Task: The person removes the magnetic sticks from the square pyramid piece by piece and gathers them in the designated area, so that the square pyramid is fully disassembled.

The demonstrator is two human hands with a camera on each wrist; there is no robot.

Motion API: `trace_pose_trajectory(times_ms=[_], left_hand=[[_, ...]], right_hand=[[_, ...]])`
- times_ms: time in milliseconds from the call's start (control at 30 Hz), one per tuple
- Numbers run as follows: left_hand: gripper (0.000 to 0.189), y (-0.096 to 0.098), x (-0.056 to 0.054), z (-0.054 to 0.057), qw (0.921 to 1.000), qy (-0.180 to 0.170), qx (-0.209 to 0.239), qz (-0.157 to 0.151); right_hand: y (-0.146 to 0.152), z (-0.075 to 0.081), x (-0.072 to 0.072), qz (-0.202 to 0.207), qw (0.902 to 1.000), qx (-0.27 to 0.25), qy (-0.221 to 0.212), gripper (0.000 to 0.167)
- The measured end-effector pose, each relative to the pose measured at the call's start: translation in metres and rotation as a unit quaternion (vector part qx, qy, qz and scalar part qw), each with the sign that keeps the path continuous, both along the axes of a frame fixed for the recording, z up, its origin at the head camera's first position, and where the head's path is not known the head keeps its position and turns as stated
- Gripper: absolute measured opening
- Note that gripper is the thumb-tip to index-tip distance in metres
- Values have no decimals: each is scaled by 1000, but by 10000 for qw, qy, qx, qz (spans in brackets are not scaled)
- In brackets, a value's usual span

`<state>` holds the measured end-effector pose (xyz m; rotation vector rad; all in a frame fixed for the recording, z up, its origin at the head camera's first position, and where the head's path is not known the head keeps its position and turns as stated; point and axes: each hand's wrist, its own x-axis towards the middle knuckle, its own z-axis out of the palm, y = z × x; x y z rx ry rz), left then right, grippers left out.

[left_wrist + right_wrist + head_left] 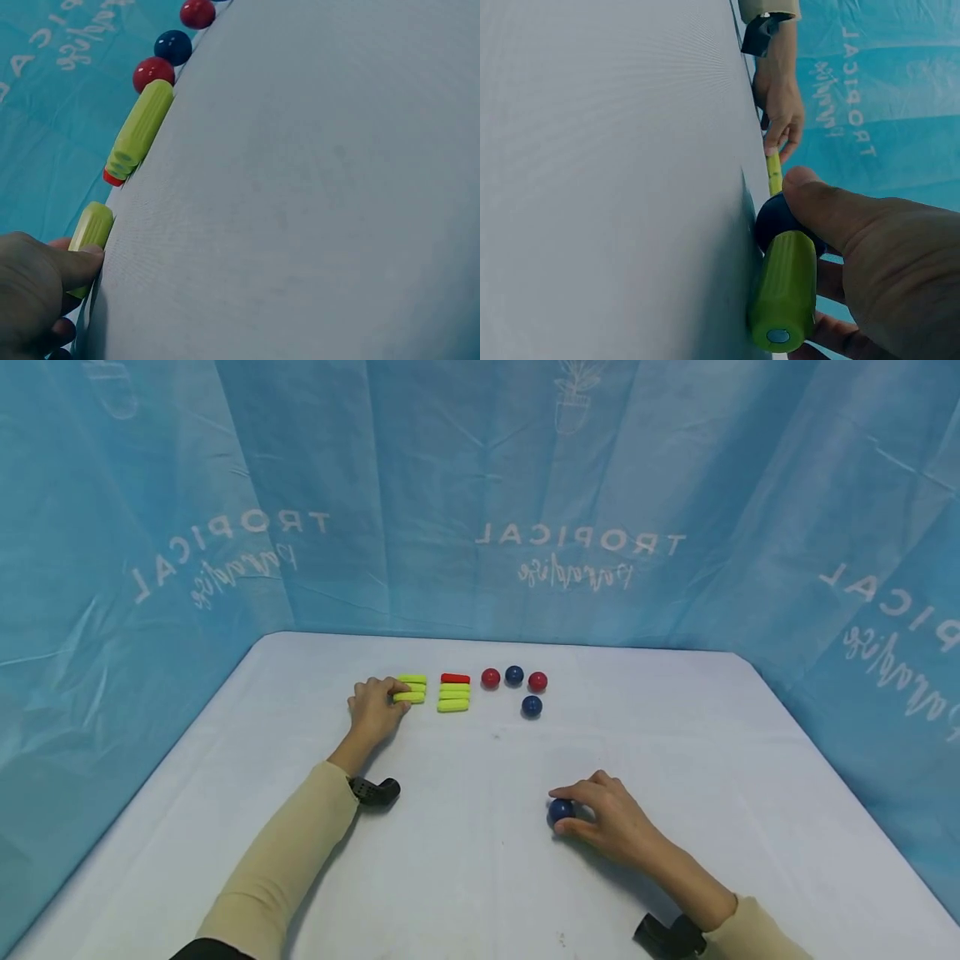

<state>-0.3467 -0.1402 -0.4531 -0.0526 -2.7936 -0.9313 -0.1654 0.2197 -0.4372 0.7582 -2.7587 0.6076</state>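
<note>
My left hand (pixel 375 706) pinches the end of a short yellow-green stick (pixel 94 223) between thumb and fingers. That stick lies in a small stack of similar sticks (pixel 412 679) at the back left of the table. Nearer the front right, my right hand (pixel 611 818) holds a glossy dark blue ball (pixel 561 811) between thumb and fingers, low at the tabletop. A ribbed yellow-green cylinder (pixel 784 292) shows beside that ball in the right wrist view, under the palm; the head view hides it, and I cannot tell whether the fingers grip it.
Right of the left stack lies another row of yellow-green sticks (pixel 453 705) with one red stick (pixel 455 678) behind. Two red balls (pixel 491 678) and two dark blue balls (pixel 532 707) sit farther right. Blue printed curtains (pixel 480 468) surround the white table (pixel 450 860).
</note>
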Motion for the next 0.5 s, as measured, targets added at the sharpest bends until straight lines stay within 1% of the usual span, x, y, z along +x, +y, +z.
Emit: trace_pose_trajectory(times_ms=[133,200,267,400,467,500], left_hand=[[26,0,0,-1,10000,1,-40,8],[26,0,0,-1,10000,-17,-63,13],[26,0,0,-1,10000,-25,-70,27],[25,-1,1,-1,10000,-24,-47,37],[25,0,0,-1,10000,-29,-41,35],[25,0,0,-2,10000,-34,-37,34]], right_hand=[[3,2,1,-83,9999,113,-96,56],[5,4,2,-45,9998,111,-137,56],[6,6,2,147,9997,14,-178,52],[8,11,0,799,9968,-25,-56,39],[8,13,-1,958,9954,46,-32,36],[7,13,-1,962,9953,94,-50,33]])
